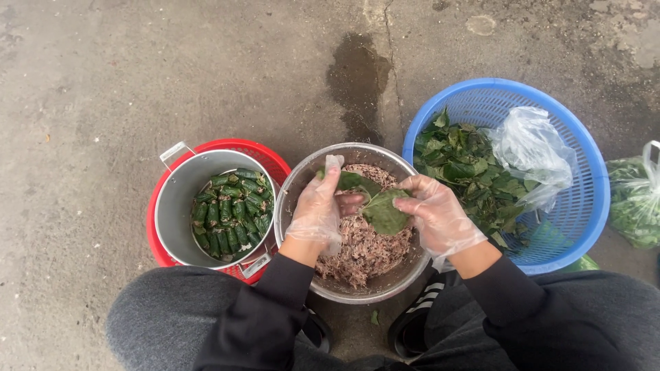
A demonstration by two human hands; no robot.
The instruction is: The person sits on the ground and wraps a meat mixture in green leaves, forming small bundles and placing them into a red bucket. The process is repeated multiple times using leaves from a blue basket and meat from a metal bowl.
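Two knees in grey trousers (pixel 158 323) are seen at the bottom edge, with two black sleeves reaching forward from them, and one dark shoe with white stripes (pixel 419 316) is set on the concrete floor (pixel 82 103) just below the steel bowl (pixel 302 182). One steel bowl is placed at the centre, and it is filled with a minced meat mixture (pixel 361 251). Over this bowl two hands in clear plastic gloves are held. One green leaf (pixel 385 213) is gripped between them above the meat: the left hand (pixel 317 209) is closed on its left part with the fingers curled, and the right hand (pixel 433 213) is pinched on its right edge. Left of the bowl, and touching it, one grey metal pot (pixel 172 206) with two handles is set inside one red basket (pixel 254 152); many rolled green leaf parcels (pixel 230 213) are packed in rows in the pot, too many to be counted surely. Right of the bowl, one blue plastic basket (pixel 591 192) is placed, in which a heap of loose green leaves (pixel 467 168) and one crumpled clear plastic bag (pixel 533 154) are held. Farther right of the bowl, at the frame edge, one more clear bag of greens (pixel 636 203) is partly seen. Beyond the bowl, one dark wet patch (pixel 357 79) is marked on the floor.
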